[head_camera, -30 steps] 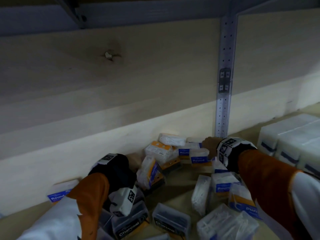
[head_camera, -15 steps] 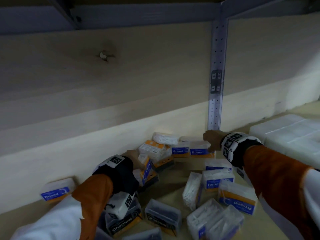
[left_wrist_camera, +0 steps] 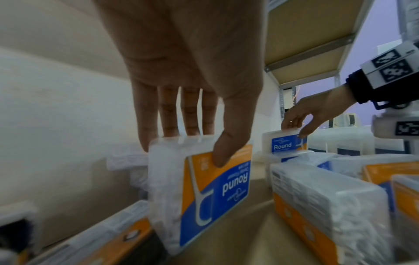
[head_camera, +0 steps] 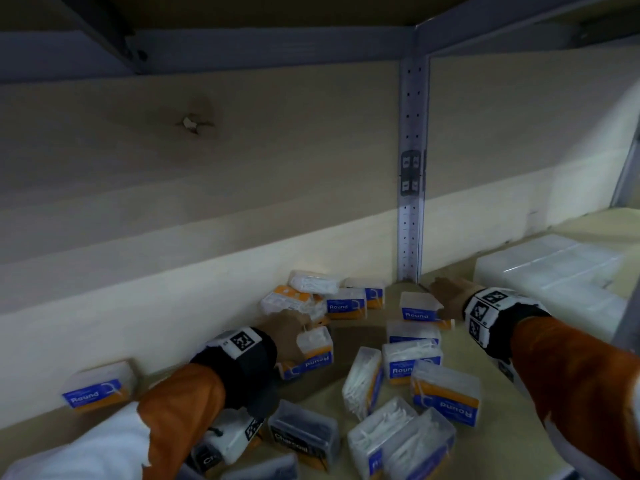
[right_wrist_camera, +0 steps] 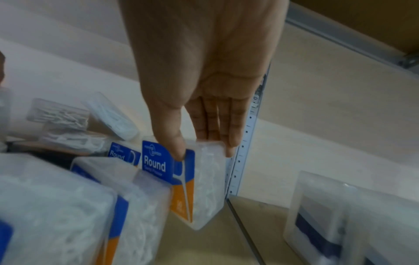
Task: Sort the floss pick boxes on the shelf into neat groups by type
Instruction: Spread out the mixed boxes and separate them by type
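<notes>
Clear floss pick boxes with blue-and-orange "Round" labels lie jumbled on the wooden shelf [head_camera: 322, 400]. My left hand [head_camera: 294, 336] [left_wrist_camera: 181, 141] pinches one Round box [head_camera: 313, 351] [left_wrist_camera: 199, 193] by its top edge, label upside down, tilted. My right hand [head_camera: 446, 299] [right_wrist_camera: 204, 148] pinches another Round box [head_camera: 417, 308] [right_wrist_camera: 197, 181] upright beside the metal upright post [head_camera: 412, 237]. Dark "Charcoal" boxes [head_camera: 303, 434] lie near the front. One lone Round box [head_camera: 97, 388] leans on the back wall at left.
White translucent containers [head_camera: 554, 282] fill the shelf to the right of the post. The pale back wall [head_camera: 173, 271] stands close behind the pile. A shelf board and metal beam run overhead. More Round boxes [head_camera: 446, 396] crowd the front right.
My left hand has taken a Round box out of the pile and drawn it toward the front. My right hand has carried its Round box rightward toward the post.
</notes>
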Action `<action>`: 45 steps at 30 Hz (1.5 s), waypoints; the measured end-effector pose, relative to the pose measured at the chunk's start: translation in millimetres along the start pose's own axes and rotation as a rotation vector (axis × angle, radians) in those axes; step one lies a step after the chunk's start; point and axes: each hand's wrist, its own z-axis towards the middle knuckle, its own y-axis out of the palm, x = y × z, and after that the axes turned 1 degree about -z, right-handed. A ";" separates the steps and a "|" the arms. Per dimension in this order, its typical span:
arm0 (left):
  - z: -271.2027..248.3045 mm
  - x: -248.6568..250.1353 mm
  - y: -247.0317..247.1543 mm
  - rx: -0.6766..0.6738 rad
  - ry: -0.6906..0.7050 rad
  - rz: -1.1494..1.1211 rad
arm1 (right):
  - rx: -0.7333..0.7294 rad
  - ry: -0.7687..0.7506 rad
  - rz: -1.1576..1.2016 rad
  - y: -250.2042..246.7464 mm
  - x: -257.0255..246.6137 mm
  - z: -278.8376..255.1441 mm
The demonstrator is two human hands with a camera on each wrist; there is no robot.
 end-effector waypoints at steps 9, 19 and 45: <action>8.5 33.0 15.0 -0.121 0.122 0.094 | -0.143 0.026 -0.027 13.2 7.2 -11.3; 20.5 29.9 17.5 -0.149 0.187 0.157 | -0.212 0.015 -0.053 29.2 16.0 -5.7; 29.1 -58.6 2.6 -0.269 -0.070 0.041 | -0.087 -0.245 0.127 -15.5 -70.2 55.8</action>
